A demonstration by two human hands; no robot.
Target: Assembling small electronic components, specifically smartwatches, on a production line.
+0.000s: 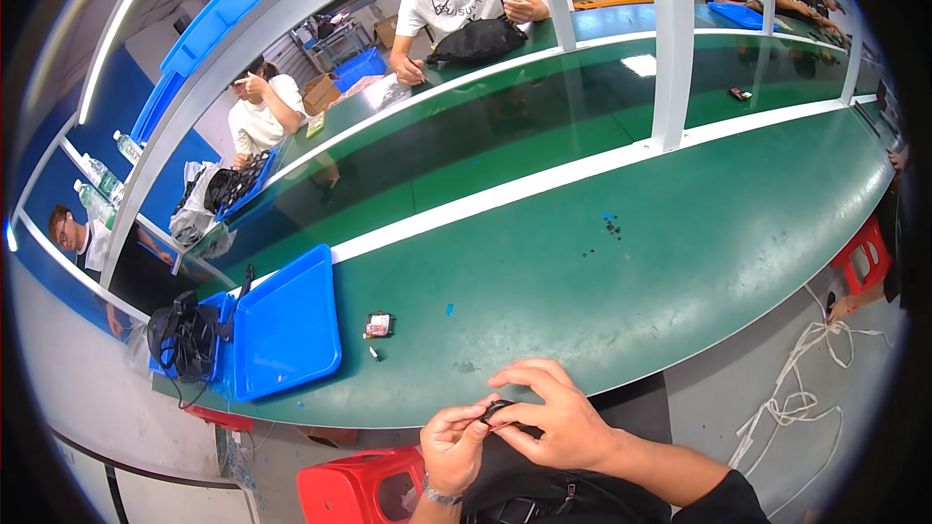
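Observation:
Just off the near edge of the green table, both my hands meet around a small black part (498, 410). My left hand (452, 440) pinches its left side between thumb and fingers. From the right, my right hand (558, 417) closes on the same part, with thumb and fingertips against it and one finger arched above. My fingers cover most of the part, so its exact kind cannot be made out. On the table ahead and to the left lies a small red and white item with dark edges (379, 325). A tiny white piece (375, 354) is just below it.
A blue tray (335, 330) stands at the left, beside a blue bin of black cables (189, 335). Small dark bits (613, 226) lie on the green tabletop (544, 281). A white frame post (672, 49) rises at the back. A red stool (340, 485) is below; co-workers sit across.

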